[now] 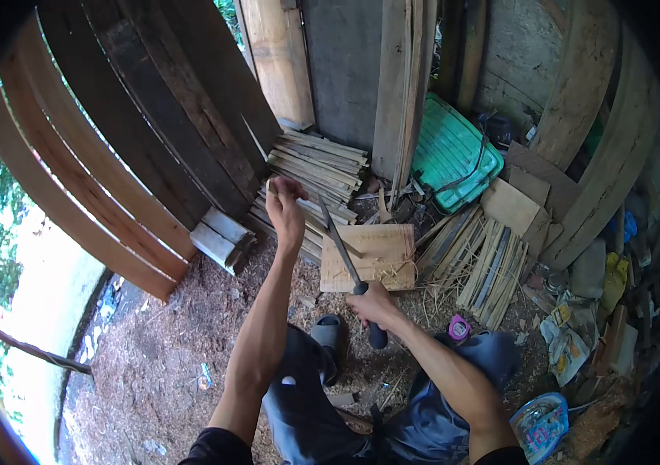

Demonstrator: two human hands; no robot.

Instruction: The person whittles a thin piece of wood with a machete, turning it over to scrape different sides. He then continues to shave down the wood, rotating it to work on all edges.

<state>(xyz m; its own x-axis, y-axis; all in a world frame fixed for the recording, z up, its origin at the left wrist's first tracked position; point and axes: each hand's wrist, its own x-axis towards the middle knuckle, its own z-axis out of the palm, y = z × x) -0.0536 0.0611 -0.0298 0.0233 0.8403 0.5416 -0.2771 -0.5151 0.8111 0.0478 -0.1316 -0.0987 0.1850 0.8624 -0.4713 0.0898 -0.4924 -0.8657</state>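
Note:
My right hand (376, 304) is closed around the dark handle of a long knife (342, 246). The blade points up and away, over a square wooden board (399, 240) on the ground. Closed fingers of my left hand (286, 203) grip a thin bamboo strip (255, 138). One end of the strip sticks out past the hand toward the planks, and the other slants down over the board, behind the blade. Thin shavings lie on the board's right side. Beyond my left hand is a stack of split strips (318, 167).
More strips (492, 267) lie in a bundle right of the board. A green plastic container (458, 155) leans behind them. A pink tape measure (459, 327) and a blue basin (541, 426) are at my right. Tall planks (151, 101) stand on the left.

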